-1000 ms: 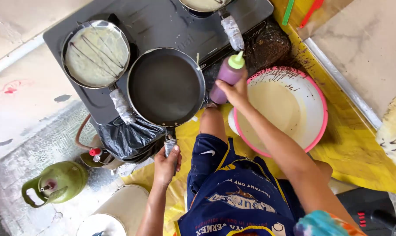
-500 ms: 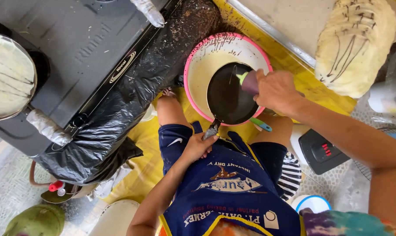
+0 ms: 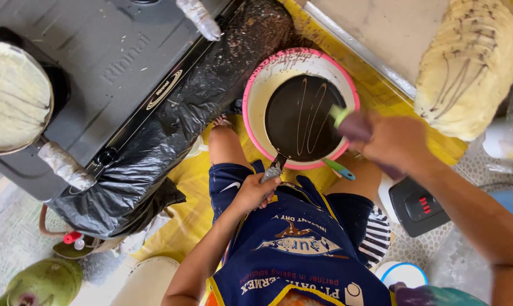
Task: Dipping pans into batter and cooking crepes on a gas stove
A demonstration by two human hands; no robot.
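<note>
Over yellow floor sheeting, left hand (image 3: pixel 255 191) is gripping the round black pan (image 3: pixel 301 118) handle, right hand (image 3: pixel 395 141) clenching purple squeeze bottle (image 3: pixel 355 126), first batter lines laid, most bare.

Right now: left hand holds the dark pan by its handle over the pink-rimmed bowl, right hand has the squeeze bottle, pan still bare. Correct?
Not quite. The head view shows pale batter lines already drizzled across the dark pan. The rest stands: left hand on the handle, pan over the pink-rimmed bowl, right hand holding the squeeze bottle.

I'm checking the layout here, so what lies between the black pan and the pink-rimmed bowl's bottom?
In the head view, pale batter fills the pink-rimmed bowl beneath the black pan. The left hand holds the pan's handle above it; whether pan and batter touch is unclear.
</note>
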